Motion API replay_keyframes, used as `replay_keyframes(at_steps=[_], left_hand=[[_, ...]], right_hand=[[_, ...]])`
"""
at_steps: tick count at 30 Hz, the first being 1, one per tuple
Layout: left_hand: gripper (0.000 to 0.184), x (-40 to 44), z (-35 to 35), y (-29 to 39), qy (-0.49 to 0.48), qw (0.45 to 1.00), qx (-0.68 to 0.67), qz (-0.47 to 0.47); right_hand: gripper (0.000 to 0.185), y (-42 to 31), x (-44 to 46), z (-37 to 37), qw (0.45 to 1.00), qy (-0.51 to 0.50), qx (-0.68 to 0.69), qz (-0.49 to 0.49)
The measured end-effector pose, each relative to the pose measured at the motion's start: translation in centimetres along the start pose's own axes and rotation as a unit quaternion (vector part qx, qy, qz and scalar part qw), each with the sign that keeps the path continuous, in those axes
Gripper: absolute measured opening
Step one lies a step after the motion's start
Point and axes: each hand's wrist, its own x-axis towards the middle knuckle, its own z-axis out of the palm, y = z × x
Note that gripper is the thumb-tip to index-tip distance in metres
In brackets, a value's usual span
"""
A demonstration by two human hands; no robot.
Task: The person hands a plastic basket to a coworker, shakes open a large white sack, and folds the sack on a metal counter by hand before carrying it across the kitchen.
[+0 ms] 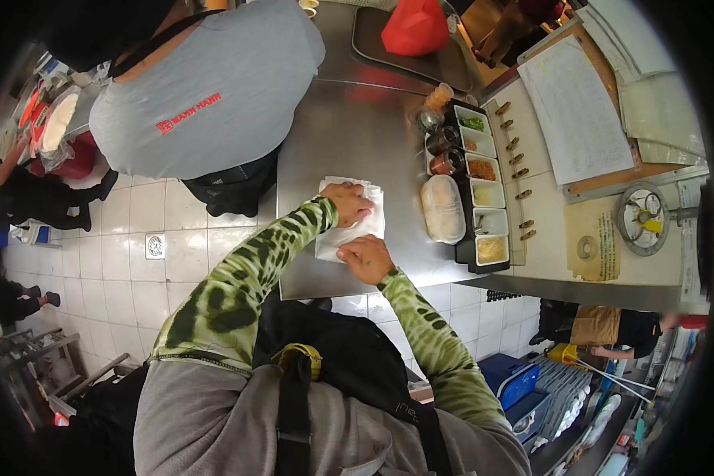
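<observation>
A folded white cloth (347, 236) lies on the steel counter (325, 279) near its front edge. My left hand (349, 204) rests on the upper part of the cloth, its fingers bent and pressed against the fabric. My right hand (366, 259) is at the cloth's lower right edge, thumb and fingers touching it. Whether either hand pinches the cloth is hard to make out. Both forearms wear green patterned sleeves.
To the right stand a clear lidded container (443, 209) and a black rack (484, 268) of topping tubs and jars. A red bag (414, 27) sits on a dark tray (365, 36) at the back. A co-worker in a grey shirt (214, 87) stands at the left.
</observation>
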Motion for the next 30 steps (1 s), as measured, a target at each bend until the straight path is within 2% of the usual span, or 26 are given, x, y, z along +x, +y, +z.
replay_keyframes(at_steps=[3, 6, 7, 10, 11, 14, 15, 18, 19, 22, 25, 28, 30], left_hand=[[0.031, -0.7, -1.3, 0.7, -0.011, 1.0, -0.013, -0.016], [0.038, -1.2, -0.2, -0.4, 0.04, 0.996, -0.074, 0.026], [0.032, -1.4, -0.2, -0.5, 0.092, 0.991, -0.091, 0.039], [0.02, -1.7, -0.4, -1.0, 0.047, 0.981, -0.184, -0.028], [0.013, -2.0, -0.2, -0.7, 0.078, 0.979, -0.186, -0.023], [0.027, -4.6, -0.4, -0.1, 0.092, 0.985, -0.134, 0.054], [0.028, -6.4, -0.7, 0.2, 0.097, 0.977, -0.179, 0.059], [0.031, -8.0, -0.2, 0.3, 0.108, 0.984, -0.062, 0.124], [0.033, -8.1, -0.6, 0.4, 0.033, 0.992, -0.082, 0.094], [0.033, -8.2, -0.1, 0.7, 0.045, 0.993, -0.085, 0.075], [0.033, -8.1, 0.1, 0.4, 0.037, 0.993, -0.087, 0.076], [0.033, -7.8, 0.8, 0.2, 0.025, 0.994, -0.094, 0.054], [0.033, -7.9, 1.5, 0.1, 0.046, 0.993, -0.1, 0.049]], right_hand=[[0.028, -0.8, 1.6, -1.7, 0.981, -0.083, 0.079, 0.159], [0.03, 1.2, 2.9, -1.6, 0.96, -0.118, 0.147, 0.207], [0.029, 1.1, 3.2, -1.7, 0.954, -0.105, 0.204, 0.195], [0.03, 0.3, 2.8, -2.4, 0.964, -0.104, 0.136, 0.203], [0.031, 0.4, 2.7, -2.2, 0.97, -0.09, 0.125, 0.189], [0.033, 0.5, 2.5, -2.0, 0.98, -0.068, 0.098, 0.159], [0.033, 0.3, 2.8, -2.1, 0.981, -0.073, 0.095, 0.154], [0.031, 0.5, 3.1, -2.2, 0.979, -0.077, 0.101, 0.159], [0.031, 0.5, 3.2, -2.3, 0.978, -0.076, 0.102, 0.165], [0.027, 0.0, 2.9, -2.3, 0.975, -0.074, 0.094, 0.185], [0.024, 0.8, 2.3, -0.2, 0.997, 0.074, -0.009, 0.002], [0.022, -0.5, 1.7, 0.7, 0.945, 0.223, -0.232, -0.06], [0.021, -0.7, 1.2, 2.2, 0.929, 0.279, -0.242, -0.036]])
